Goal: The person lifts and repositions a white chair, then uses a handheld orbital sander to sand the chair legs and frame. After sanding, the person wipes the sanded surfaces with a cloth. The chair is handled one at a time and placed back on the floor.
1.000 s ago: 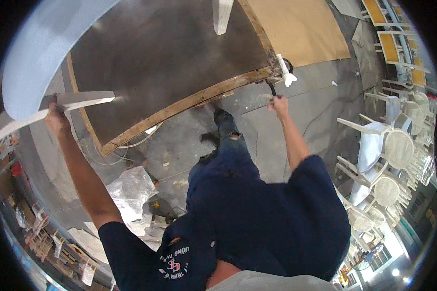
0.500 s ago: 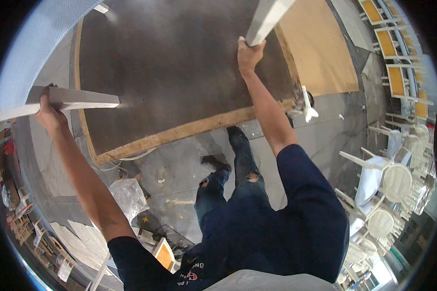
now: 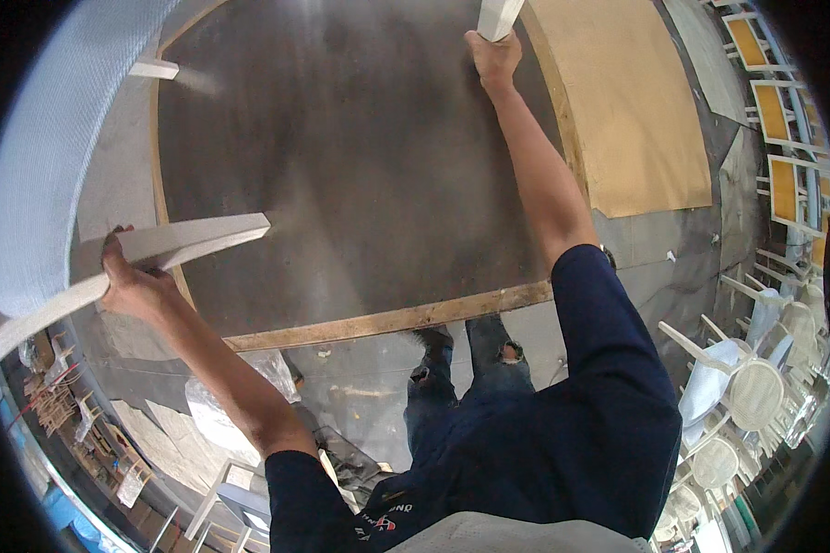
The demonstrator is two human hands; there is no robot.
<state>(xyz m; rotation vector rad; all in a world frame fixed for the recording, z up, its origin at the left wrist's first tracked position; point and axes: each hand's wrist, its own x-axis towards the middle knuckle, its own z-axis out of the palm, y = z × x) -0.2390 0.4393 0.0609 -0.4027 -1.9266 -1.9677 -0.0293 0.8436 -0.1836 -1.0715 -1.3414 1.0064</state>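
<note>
White-painted wooden chair [image 3: 37,184] is up over the dark round wooden tabletop [image 3: 360,166], head view only. Our left hand [image 3: 134,286] is wrapped around one leg, right hand [image 3: 493,57] around another. We're mid-carry; next we need level lowering with both grips firm.

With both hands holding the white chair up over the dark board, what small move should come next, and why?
Probably lower it slowly, keeping it level. The left hand grips one white leg and the right hand grips another leg, so the white chair hangs tipped in the air above the dark board, not resting on anything.
</note>
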